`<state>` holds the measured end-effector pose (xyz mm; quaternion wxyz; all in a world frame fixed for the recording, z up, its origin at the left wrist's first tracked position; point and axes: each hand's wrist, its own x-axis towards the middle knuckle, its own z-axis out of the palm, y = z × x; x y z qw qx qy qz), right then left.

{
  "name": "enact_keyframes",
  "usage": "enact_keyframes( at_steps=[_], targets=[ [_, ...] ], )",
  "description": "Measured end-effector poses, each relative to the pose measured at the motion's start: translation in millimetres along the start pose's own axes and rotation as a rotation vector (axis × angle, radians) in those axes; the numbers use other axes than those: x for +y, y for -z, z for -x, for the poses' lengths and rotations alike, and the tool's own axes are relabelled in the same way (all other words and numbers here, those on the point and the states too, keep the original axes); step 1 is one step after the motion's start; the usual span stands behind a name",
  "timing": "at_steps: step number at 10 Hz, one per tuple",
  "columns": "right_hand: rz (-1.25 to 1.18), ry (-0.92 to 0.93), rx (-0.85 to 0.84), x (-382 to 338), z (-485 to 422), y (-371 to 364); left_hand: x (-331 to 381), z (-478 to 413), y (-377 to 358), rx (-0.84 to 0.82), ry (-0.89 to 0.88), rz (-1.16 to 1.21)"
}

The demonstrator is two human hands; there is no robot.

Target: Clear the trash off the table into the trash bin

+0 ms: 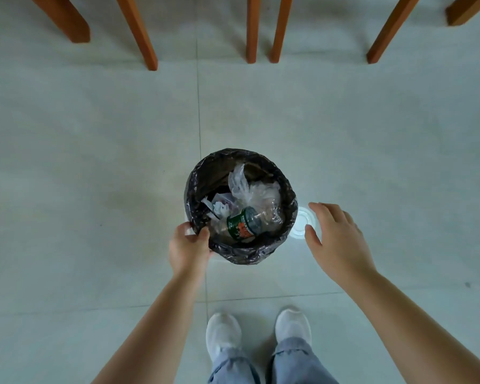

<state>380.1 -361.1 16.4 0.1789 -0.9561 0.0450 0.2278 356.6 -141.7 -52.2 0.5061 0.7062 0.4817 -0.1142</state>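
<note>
The left hand (189,246) pinches the trash bin (240,206) rim to steady it, while the right hand (337,239), fingers spread, reaches toward a clear lid (302,221) on the floor.

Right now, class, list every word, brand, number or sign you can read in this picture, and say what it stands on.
Nothing can be read for certain.
Bottle label, green, white and orange, on the plastic bottle inside the trash bin: print is there, but too small and blurred to read.
</note>
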Motion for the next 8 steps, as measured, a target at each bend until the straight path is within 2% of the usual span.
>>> enact_keyframes(
  at_steps=[2,4,5,7,8],
  targets=[
    [-0.015,0.022,-0.034,-2,-17,-34,-17,-29,-11,-0.009,0.017,0.098],
    [-0.049,0.011,-0.054,0,-24,-48,-39,-43,-21,-0.147,0.103,0.083],
    [-0.041,0.016,-0.072,2,-23,-51,-46,-44,-25,-0.157,0.105,0.063],
    [-0.011,0.024,-0.087,0,-21,-52,-48,-44,-13,-0.218,0.107,-0.104],
    [-0.016,0.035,-0.068,-7,-17,-50,-50,-33,0,-0.174,0.071,-0.219]
  ],
)
